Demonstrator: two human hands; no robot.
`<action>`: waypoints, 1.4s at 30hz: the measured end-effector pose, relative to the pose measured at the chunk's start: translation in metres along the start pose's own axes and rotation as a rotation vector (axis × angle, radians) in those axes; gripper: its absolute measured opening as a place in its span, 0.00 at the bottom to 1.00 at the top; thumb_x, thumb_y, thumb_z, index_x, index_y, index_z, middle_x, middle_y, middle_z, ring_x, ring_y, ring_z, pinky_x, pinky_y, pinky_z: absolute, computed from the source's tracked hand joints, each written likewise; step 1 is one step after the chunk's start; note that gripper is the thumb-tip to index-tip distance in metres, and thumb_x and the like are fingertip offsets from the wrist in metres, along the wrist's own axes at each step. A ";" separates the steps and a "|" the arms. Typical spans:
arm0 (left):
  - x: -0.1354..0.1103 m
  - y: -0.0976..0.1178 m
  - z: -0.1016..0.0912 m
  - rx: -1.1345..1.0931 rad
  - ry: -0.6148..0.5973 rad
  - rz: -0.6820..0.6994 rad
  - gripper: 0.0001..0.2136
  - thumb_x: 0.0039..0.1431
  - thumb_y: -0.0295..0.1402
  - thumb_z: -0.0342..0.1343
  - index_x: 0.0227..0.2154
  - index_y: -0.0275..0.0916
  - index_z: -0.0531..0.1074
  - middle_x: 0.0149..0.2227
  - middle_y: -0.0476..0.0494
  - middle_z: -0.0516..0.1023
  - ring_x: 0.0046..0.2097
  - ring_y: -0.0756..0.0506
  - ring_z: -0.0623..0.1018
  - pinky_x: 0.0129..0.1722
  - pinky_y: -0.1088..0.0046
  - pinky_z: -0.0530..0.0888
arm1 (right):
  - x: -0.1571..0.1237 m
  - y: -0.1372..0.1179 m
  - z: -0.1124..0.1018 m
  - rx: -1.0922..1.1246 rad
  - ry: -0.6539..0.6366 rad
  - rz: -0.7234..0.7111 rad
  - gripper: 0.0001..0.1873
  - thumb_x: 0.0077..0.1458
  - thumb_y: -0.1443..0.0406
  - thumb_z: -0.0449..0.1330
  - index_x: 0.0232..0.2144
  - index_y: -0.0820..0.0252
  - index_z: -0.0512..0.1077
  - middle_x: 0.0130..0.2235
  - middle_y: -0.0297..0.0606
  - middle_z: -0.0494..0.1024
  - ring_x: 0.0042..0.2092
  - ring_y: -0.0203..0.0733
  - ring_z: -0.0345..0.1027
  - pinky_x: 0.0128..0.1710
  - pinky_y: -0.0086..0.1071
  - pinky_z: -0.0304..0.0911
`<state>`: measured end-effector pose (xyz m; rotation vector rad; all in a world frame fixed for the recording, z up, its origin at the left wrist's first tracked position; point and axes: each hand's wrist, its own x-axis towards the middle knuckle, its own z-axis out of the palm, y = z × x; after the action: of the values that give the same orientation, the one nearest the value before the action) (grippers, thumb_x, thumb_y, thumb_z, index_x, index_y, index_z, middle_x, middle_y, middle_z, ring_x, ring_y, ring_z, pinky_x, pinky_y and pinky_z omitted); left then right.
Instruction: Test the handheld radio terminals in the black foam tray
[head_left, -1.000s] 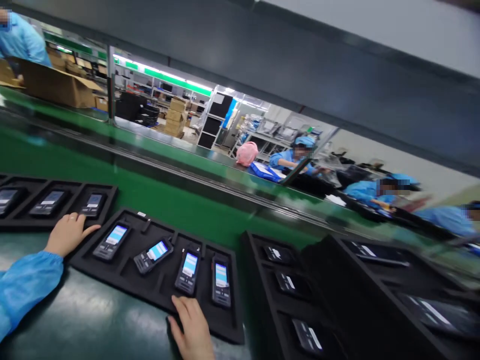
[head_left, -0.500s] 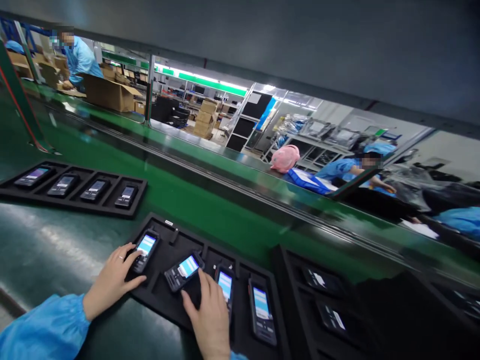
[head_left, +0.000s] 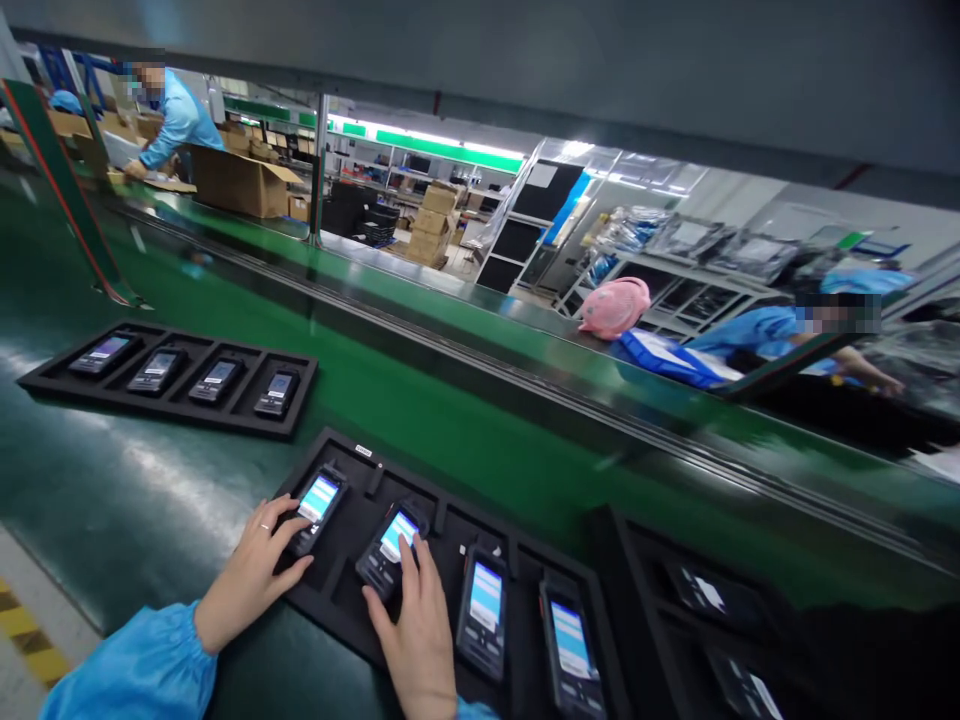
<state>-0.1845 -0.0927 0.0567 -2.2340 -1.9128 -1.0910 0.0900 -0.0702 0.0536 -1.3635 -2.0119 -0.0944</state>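
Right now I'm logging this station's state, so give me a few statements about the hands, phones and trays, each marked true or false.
1. The left hand touches the leftmost phone in the near tray. True.
2. The right hand rests on the rightmost phone of that tray. False: its fingers lie on the second phone from the left.
3. All four phones in the near tray have lit screens. True.
4. The far tray on the green belt holds two phones. False: it holds four.
5. The second phone lies straight in its slot. False: it sits askew.
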 end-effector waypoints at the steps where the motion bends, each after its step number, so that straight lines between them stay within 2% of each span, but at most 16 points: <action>1: -0.001 -0.001 -0.003 0.012 -0.008 0.038 0.13 0.69 0.33 0.60 0.53 0.46 0.80 0.61 0.34 0.80 0.65 0.29 0.80 0.65 0.40 0.81 | 0.000 -0.002 -0.005 -0.007 0.044 0.001 0.29 0.75 0.46 0.53 0.66 0.56 0.71 0.57 0.56 0.85 0.55 0.64 0.85 0.48 0.53 0.86; 4: -0.005 -0.003 -0.010 0.091 -0.019 0.155 0.15 0.71 0.31 0.58 0.56 0.47 0.81 0.61 0.34 0.80 0.66 0.28 0.79 0.66 0.37 0.79 | -0.001 -0.007 -0.020 -0.004 0.111 0.016 0.21 0.77 0.50 0.52 0.54 0.54 0.77 0.44 0.46 0.86 0.42 0.55 0.86 0.40 0.44 0.86; 8: -0.005 -0.003 -0.014 0.132 -0.017 0.201 0.16 0.72 0.31 0.57 0.58 0.47 0.81 0.61 0.34 0.80 0.66 0.29 0.79 0.67 0.40 0.79 | -0.003 -0.011 -0.034 0.002 0.086 -0.004 0.19 0.79 0.55 0.50 0.52 0.53 0.79 0.42 0.41 0.86 0.41 0.48 0.86 0.40 0.36 0.84; 15: -0.003 0.002 -0.014 0.149 -0.006 0.194 0.17 0.71 0.28 0.55 0.56 0.45 0.82 0.61 0.30 0.79 0.69 0.25 0.76 0.62 0.38 0.82 | -0.002 -0.015 -0.032 -0.067 0.085 -0.050 0.20 0.79 0.57 0.49 0.52 0.53 0.81 0.45 0.43 0.88 0.45 0.51 0.87 0.43 0.42 0.85; 21: 0.000 0.006 -0.016 0.157 0.019 0.225 0.16 0.70 0.27 0.56 0.55 0.43 0.83 0.58 0.31 0.80 0.67 0.26 0.77 0.59 0.44 0.85 | -0.006 -0.020 -0.023 -0.175 0.125 -0.095 0.21 0.78 0.62 0.49 0.49 0.58 0.82 0.43 0.50 0.89 0.43 0.57 0.87 0.40 0.47 0.85; 28: 0.002 0.008 -0.017 0.183 0.027 0.237 0.16 0.71 0.27 0.54 0.55 0.42 0.82 0.58 0.30 0.80 0.67 0.25 0.78 0.57 0.41 0.85 | -0.013 -0.016 -0.015 -0.196 0.106 -0.100 0.21 0.78 0.60 0.47 0.51 0.56 0.81 0.42 0.47 0.90 0.45 0.56 0.87 0.41 0.46 0.86; 34: 0.001 0.007 -0.016 0.174 0.006 0.221 0.16 0.72 0.28 0.53 0.55 0.44 0.82 0.59 0.31 0.80 0.67 0.26 0.77 0.59 0.40 0.84 | -0.022 -0.011 -0.007 -0.128 0.059 -0.057 0.21 0.78 0.59 0.47 0.56 0.55 0.79 0.45 0.48 0.90 0.50 0.56 0.85 0.46 0.49 0.85; 42: -0.001 0.007 -0.020 0.145 -0.049 0.174 0.16 0.71 0.28 0.54 0.55 0.45 0.83 0.60 0.32 0.80 0.68 0.26 0.76 0.62 0.39 0.81 | -0.024 -0.012 -0.007 -0.098 0.022 -0.028 0.23 0.78 0.60 0.47 0.57 0.53 0.80 0.47 0.48 0.89 0.52 0.55 0.83 0.49 0.50 0.84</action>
<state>-0.1881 -0.1035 0.0741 -2.3135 -1.7137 -0.8540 0.0882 -0.0978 0.0491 -1.3888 -2.0311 -0.2220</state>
